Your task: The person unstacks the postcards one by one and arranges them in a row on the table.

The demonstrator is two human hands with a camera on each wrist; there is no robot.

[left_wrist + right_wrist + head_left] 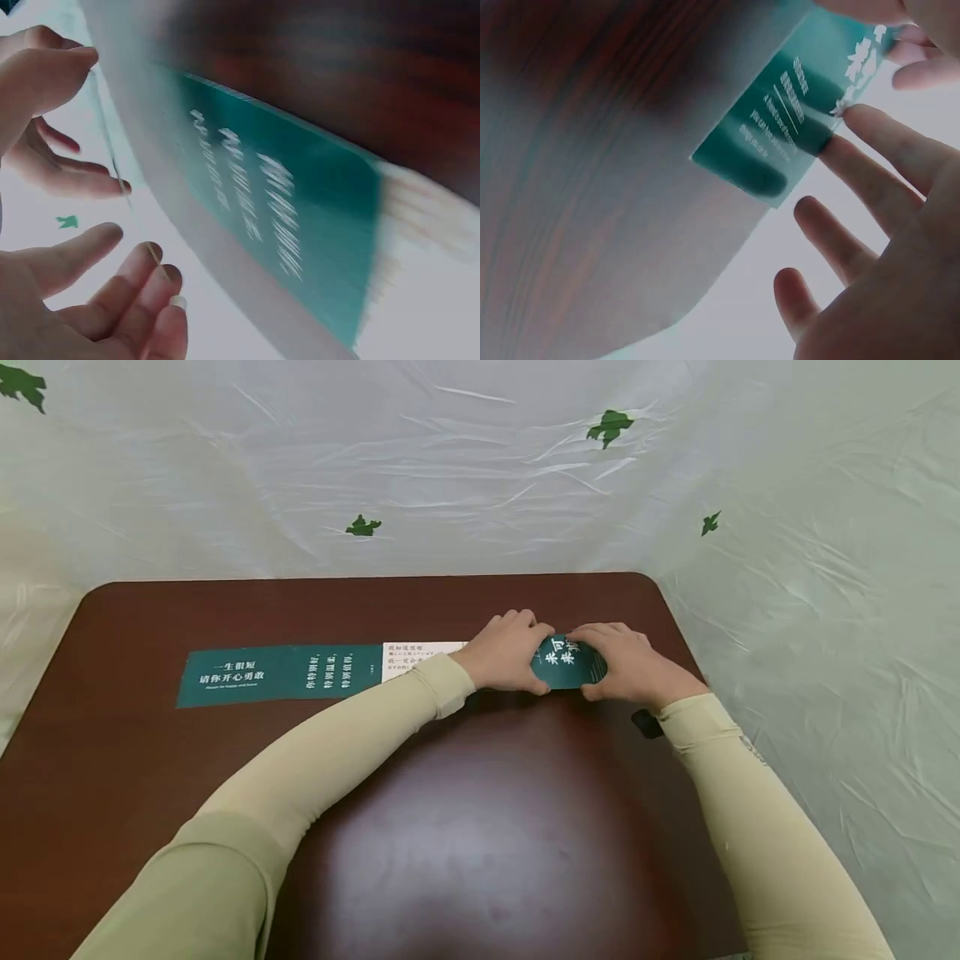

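In the head view, both hands meet at the right of the table over a dark green card with large white characters (562,662). My left hand (504,647) holds its left side between thumb and fingers. My right hand (633,664) grips its right side the same way. The left wrist view shows this card almost edge-on between the hands. In the right wrist view, smaller English lines show on the green card (761,127), and fingertips (806,210) lie along its far edge.
A row of flat cards runs leftward on the brown table (450,827): green cards with white writing (281,672) and a white card (408,653), partly behind the left hand. Behind hangs a pale sheet (300,468) with green leaf shapes.
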